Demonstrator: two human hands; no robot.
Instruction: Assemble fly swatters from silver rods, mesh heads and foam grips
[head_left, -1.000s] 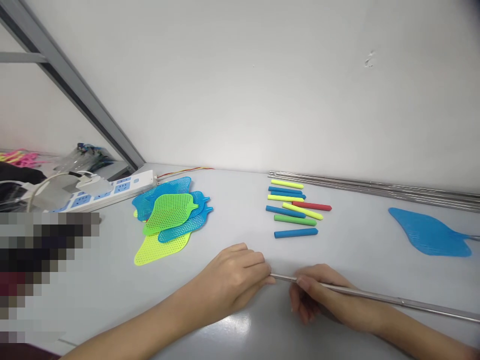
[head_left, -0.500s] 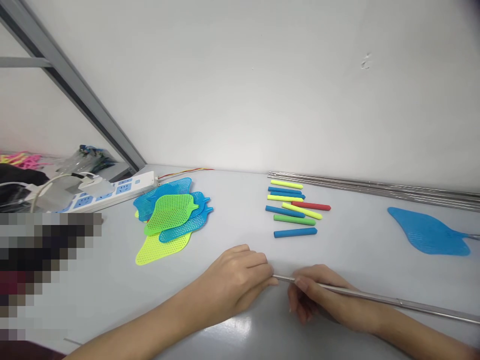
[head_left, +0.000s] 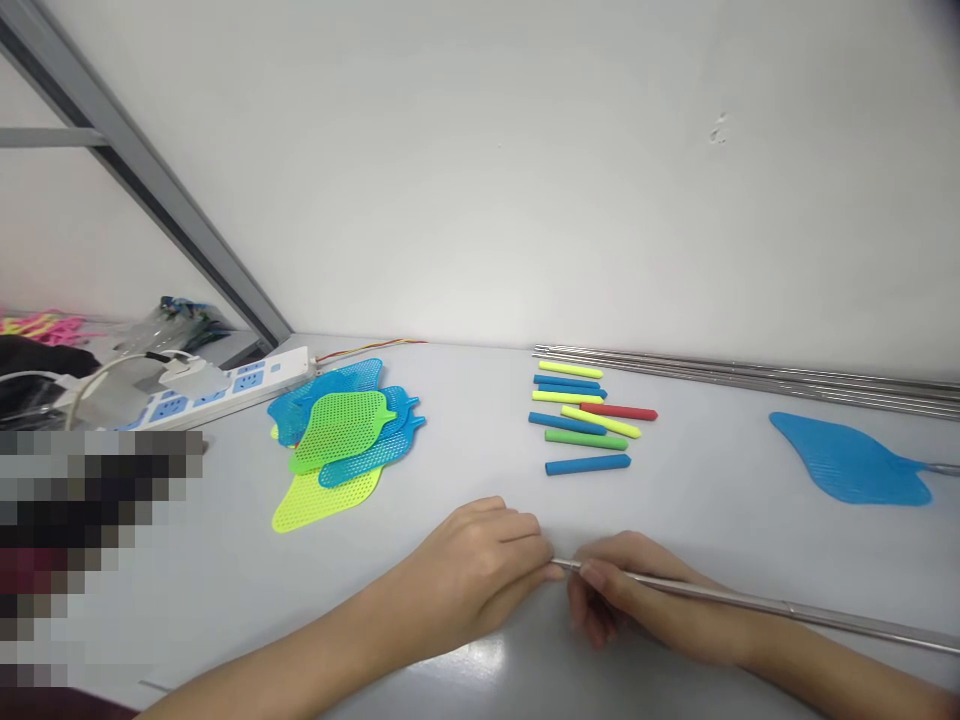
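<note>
A thin metal telescopic rod (head_left: pixel 750 602) slants across the front of the table and runs out at the right edge. Its narrow end goes into the closed fingers of my left hand (head_left: pixel 487 565), which hide the tip. Close beside it, my right hand (head_left: pixel 622 590) pinches the rod between thumb and fingers, with the rod passing along the wrist. Behind my hands lie several coloured plastic tubes, including a blue tube (head_left: pixel 589 465), a green tube (head_left: pixel 586 440) and a red tube (head_left: pixel 619 412). A blue fly swatter head (head_left: pixel 855 462) on a metal rod lies at the right.
Overlapping perforated swatter heads, with a green swatter head (head_left: pixel 341 430) on top, lie at the left. Behind them is a white power strip (head_left: pixel 289 368) with plugs and cables. Metal rods (head_left: pixel 720 378) lie along the wall (head_left: pixel 487 200) at the back right.
My right hand has come slightly closer to my left hand, so less of the rod shows between them. The view has shifted a little; the tubes and swatter heads lie as before.
</note>
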